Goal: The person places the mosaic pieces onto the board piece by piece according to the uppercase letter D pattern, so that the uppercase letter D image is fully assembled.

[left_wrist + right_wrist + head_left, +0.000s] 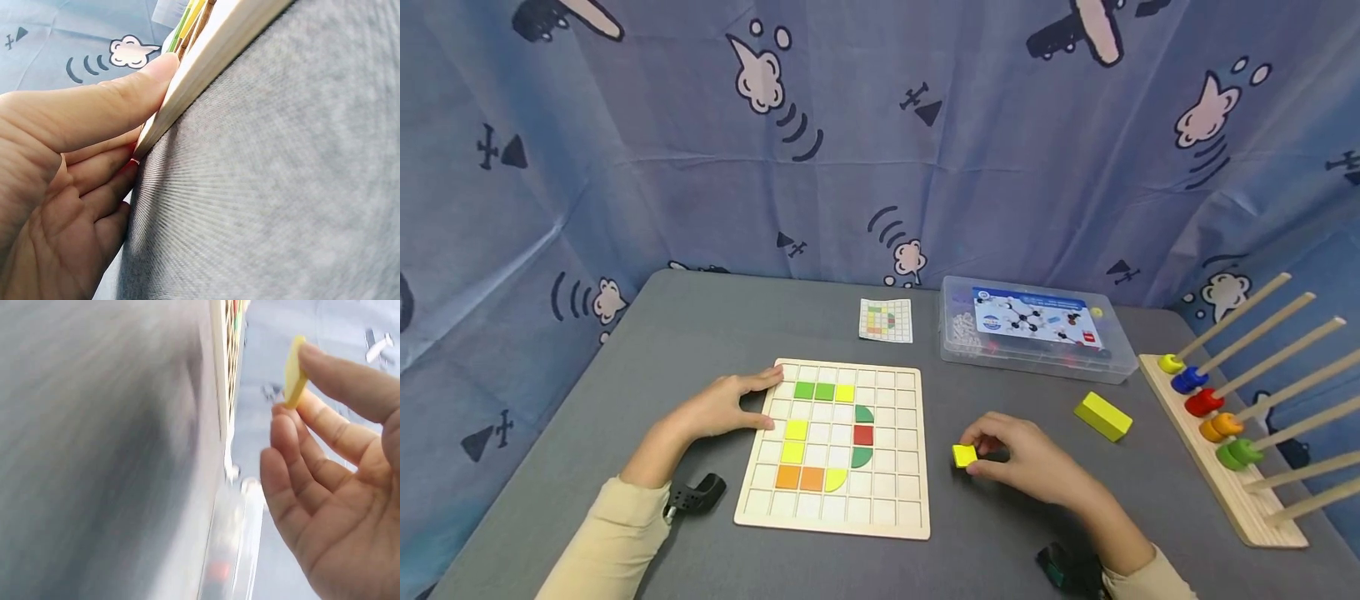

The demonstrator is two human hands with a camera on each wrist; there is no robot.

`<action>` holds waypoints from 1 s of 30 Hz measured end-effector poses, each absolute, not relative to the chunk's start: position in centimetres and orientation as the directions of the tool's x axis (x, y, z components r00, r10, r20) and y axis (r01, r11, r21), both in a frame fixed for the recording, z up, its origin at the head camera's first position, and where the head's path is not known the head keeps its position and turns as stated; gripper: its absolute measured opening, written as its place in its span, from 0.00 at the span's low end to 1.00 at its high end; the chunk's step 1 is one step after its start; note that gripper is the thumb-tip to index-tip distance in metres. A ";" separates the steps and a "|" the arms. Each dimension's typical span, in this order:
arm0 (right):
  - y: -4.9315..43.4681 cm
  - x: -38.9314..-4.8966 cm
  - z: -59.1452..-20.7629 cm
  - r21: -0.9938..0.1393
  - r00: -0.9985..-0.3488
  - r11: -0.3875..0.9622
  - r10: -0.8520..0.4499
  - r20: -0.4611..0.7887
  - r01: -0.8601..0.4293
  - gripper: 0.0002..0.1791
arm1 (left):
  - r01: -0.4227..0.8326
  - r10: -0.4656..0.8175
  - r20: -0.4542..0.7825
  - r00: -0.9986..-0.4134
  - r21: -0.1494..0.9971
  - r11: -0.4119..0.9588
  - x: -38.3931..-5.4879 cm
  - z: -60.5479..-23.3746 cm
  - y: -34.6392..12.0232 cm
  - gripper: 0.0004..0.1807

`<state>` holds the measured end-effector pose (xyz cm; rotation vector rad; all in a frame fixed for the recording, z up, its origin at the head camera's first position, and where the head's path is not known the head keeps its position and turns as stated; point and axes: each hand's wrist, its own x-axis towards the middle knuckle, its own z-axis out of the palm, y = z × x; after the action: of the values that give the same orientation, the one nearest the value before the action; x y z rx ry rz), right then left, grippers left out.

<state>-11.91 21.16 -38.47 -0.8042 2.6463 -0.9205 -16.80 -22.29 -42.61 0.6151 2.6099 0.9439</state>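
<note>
A wooden grid board [895, 508] lies on the table, with green, yellow, orange and red tiles in some of its squares. My left hand [730, 406] rests against the board's left edge, thumb and fingers spread apart. In the left wrist view, the thumb [119, 106] touches the side of the board [200, 69] and the fingers reach its corner. Right of the board, my right hand [1026, 454] pinches a yellow square tile [964, 456] between thumb and fingers. The right wrist view shows this tile [294, 372] held on edge, above the table.
Behind the board lies a printed pattern card [886, 322]. A clear plastic box [1037, 329] with a labelled lid stands at the back right. Near it is a yellow block [1103, 417]. At the far right, a wooden peg rack [1232, 467] has slanting rods and coloured beads.
</note>
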 end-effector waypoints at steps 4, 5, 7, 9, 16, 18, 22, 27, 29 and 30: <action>18.1 -12.6 -38.1 -0.585 -0.793 0.632 -0.608 0.032 -0.508 0.11 | 0.303 0.496 -0.126 -0.859 0.655 0.692 -17.0 -42.5 -22.2 0.45; 17.3 -12.8 -38.0 -0.575 -0.788 0.634 -0.615 0.031 -0.517 0.12 | 0.308 0.499 -0.123 -0.858 0.654 0.691 -17.0 -42.4 -22.2 0.45; 15.7 -13.3 -37.7 -0.554 -0.772 0.630 -0.634 0.037 -0.544 0.12 | 0.308 0.499 -0.123 -0.858 0.655 0.690 -17.0 -42.3 -22.2 0.45; 14.1 -13.8 -37.5 -0.540 -0.753 0.616 -0.656 0.051 -0.573 0.12 | 0.301 0.495 -0.128 -0.860 0.654 0.693 -16.9 -42.3 -22.2 0.45; 8.8 -15.6 -37.5 -0.543 -0.710 0.581 -0.703 0.042 -0.607 0.12 | 0.282 0.476 -0.141 -0.868 0.649 0.707 -16.8 -42.3 -22.3 0.45; 7.6 -16.1 -37.7 -0.532 -0.713 0.594 -0.700 0.027 -0.604 0.13 | 0.278 0.475 -0.144 -0.868 0.651 0.706 -16.7 -42.2 -22.2 0.44; 5.4 -16.9 -38.1 -0.515 -0.723 0.625 -0.691 -0.015 -0.587 0.13 | 0.279 0.478 -0.147 -0.866 0.651 0.706 -16.8 -42.1 -22.1 0.44; 2.9 -17.9 -38.5 -0.460 -0.712 0.649 -0.701 -0.051 -0.606 0.13 | 0.282 0.480 -0.145 -0.865 0.651 0.704 -16.8 -42.3 -22.3 0.44; 2.0 -18.1 -38.6 -0.426 -0.702 0.653 -0.710 -0.056 -0.626 0.14 | 0.282 0.480 -0.144 -0.865 0.653 0.703 -16.8 -42.3 -22.4 0.44; 1.6 -18.3 -38.6 -0.407 -0.700 0.657 -0.712 -0.058 -0.634 0.14 | 0.279 0.478 -0.145 -0.866 0.655 0.703 -16.8 -42.3 -22.4 0.44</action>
<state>-18.26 1.61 -38.60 -1.0960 2.6615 -0.5337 -16.79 -22.35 -42.33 0.5963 2.6082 0.9306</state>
